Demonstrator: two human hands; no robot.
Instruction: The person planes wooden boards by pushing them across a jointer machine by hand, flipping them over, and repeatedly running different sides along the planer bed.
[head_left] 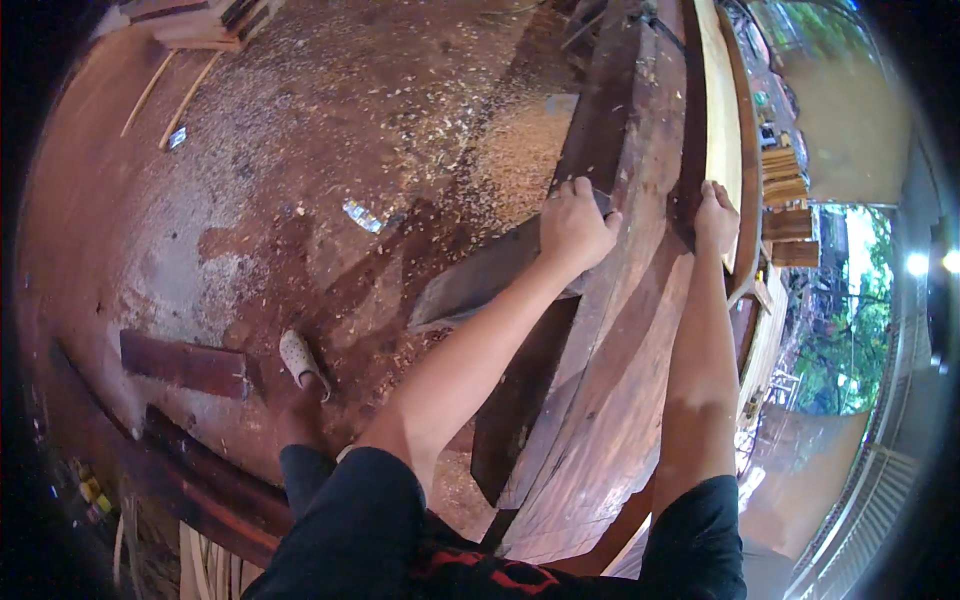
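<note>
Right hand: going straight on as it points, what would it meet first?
Probably the pale board running ahead of the right hand, though depth is unclear: it might pass just above.

From where I stand, I can't read a single word or number: the red print on the dark shirt, down at six o'clock, shows only in part, the crumpled wrapper on the floor toward ten o'clock gives just pale and yellowish patches, and the smaller bluish scrap farther out, also near ten o'clock, is too small to tell
</note>
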